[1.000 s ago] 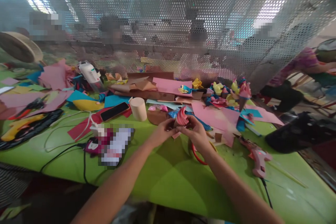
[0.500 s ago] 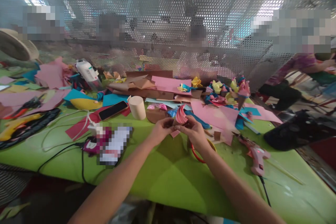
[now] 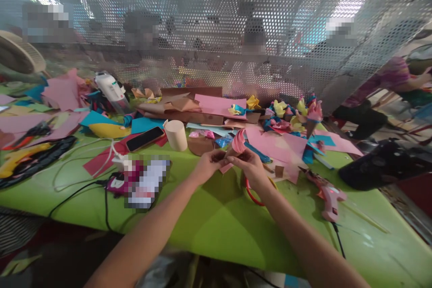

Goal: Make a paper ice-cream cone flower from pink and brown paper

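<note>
Between my two hands is a paper ice cream cone (image 3: pixel 239 141) with a swirled pink top and a brown lower part, held above the green table (image 3: pixel 202 216). My left hand (image 3: pixel 211 164) pinches its left side, fingers closed. My right hand (image 3: pixel 249 163) grips the other side, the thumb across the front. The lower end of the cone is partly hidden by my fingers. Below my right wrist lies a red and yellow ring (image 3: pixel 251 193), perhaps rolls of tape. Just behind my hands are a blue shiny scrap (image 3: pixel 222 141) and brown paper (image 3: pixel 200 146).
A pink glue gun (image 3: pixel 330 198) lies at right near a black container (image 3: pixel 381 166). To the left are a power strip (image 3: pixel 121 182), cables, a dark phone (image 3: pixel 145 138) and a cream roll (image 3: pixel 176 135). Coloured paper lies along the perforated metal screen (image 3: pixel 209 22); a person sits at far right.
The cone is turned slightly, its pink top now leaning a little more to the right and upward. Both hands keep hold of it. The camera view has tilted slightly downward.
</note>
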Motion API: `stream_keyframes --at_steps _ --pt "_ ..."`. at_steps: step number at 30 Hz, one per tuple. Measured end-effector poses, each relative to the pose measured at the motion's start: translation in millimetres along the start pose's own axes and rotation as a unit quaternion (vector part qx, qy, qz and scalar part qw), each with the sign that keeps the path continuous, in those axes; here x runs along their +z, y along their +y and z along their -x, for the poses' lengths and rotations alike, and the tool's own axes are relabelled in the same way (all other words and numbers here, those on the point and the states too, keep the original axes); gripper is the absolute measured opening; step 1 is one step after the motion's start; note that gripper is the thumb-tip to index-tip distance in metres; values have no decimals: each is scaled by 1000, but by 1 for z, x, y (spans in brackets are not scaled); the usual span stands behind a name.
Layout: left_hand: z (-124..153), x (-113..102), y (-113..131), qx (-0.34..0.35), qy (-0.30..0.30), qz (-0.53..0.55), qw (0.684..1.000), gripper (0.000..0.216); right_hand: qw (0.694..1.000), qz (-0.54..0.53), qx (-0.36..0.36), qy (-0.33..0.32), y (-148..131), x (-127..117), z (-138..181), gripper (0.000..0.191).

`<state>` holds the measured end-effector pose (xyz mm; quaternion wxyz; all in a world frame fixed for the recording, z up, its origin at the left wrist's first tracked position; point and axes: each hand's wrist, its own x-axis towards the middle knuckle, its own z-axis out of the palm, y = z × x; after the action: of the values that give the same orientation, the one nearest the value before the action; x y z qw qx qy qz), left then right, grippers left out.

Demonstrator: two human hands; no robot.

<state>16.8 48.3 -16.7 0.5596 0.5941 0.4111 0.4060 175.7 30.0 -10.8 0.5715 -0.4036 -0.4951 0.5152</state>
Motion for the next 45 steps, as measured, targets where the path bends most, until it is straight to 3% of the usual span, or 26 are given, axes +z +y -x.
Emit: stream_keyframes --at_steps 19,26,39,45 --pt "-1 -3 -5 -31 -16 39 999 37 1000 -19 -11 -4 -13 -1 0 23" --pt "-3 -7 -2 -24 -57 14 998 40 997 -21 -3 80 -7 -9 -6 25" --pt "0 -5 3 -19 -26 -38 999 31 994 -23 10 105 -2 -12 -6 28" --pt "0 -3 2 -32 -42 -33 998 37 993 0 2 117 -2 -10 -6 30"
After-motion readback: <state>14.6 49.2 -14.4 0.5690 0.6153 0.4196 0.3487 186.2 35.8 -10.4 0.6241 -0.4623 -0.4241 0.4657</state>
